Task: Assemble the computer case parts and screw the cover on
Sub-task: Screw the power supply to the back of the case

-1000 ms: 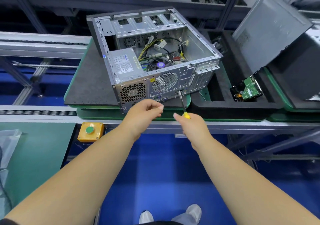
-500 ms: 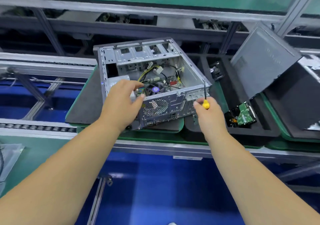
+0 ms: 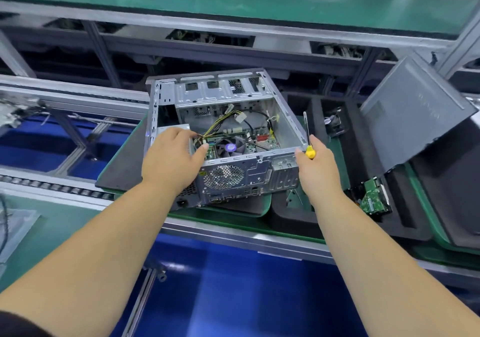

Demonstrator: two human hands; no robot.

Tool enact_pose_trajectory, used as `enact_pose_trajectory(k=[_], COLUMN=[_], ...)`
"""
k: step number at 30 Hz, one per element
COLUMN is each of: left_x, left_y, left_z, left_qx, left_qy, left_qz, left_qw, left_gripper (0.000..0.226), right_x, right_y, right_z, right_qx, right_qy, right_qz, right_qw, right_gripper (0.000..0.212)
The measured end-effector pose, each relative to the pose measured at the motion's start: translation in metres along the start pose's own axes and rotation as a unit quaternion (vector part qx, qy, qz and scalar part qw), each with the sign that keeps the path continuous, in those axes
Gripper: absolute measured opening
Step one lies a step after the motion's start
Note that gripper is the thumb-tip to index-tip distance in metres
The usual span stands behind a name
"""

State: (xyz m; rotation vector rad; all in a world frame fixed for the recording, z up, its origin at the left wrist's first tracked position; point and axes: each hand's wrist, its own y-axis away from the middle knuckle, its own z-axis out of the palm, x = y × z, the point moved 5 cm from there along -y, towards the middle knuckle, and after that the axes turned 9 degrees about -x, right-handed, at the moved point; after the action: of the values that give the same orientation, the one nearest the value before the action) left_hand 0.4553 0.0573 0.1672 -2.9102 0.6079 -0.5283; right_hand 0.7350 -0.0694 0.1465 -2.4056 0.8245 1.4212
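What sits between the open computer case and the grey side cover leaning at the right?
In the head view, a black foam tray lies between the computer case and the side cover; the right hand holds a screwdriver there.

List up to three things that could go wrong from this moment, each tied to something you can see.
1. The right hand grips a yellow-handled screwdriver while touching the open grey metal computer case; its tip could slip toward the cables.
2. The left hand rests near the yellow and black cables and could snag them.
3. The case overhangs the dark foam pad and might tip.
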Motion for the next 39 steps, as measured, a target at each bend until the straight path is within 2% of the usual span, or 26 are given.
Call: enact_pose_trajectory(k=[9, 18, 26, 39], left_x=[-0.027, -0.064, -0.098, -0.123], left_y=[-0.016, -0.038, -0.063, -0.099], left_z=[-0.003, -0.009, -0.016, -0.021], left_qx=[-0.012, -0.037, -0.066, -0.082], left_qy=[0.020, 0.050, 0.047, 0.065], left_qz=[0.022, 0.061, 0.092, 0.111], left_qw=[0.999, 0.996, 0.992, 0.988], left_gripper=[0.045, 0.047, 0.049, 0.046], right_x=[-0.013, -0.034, -0.052, -0.079], right_y=[0.004, 0.022, 0.033, 0.027], right_z=[0.009, 0.039, 0.068, 0.100], right_qx=[0.007, 0.059, 0.098, 0.139], right_qy=[0.024, 0.044, 0.059, 0.122], right_qz=[0.017, 0.045, 0.058, 0.065], right_qw=[1.000, 0.996, 0.992, 0.981], right_gripper=[0.046, 0.041, 0.020, 0.036])
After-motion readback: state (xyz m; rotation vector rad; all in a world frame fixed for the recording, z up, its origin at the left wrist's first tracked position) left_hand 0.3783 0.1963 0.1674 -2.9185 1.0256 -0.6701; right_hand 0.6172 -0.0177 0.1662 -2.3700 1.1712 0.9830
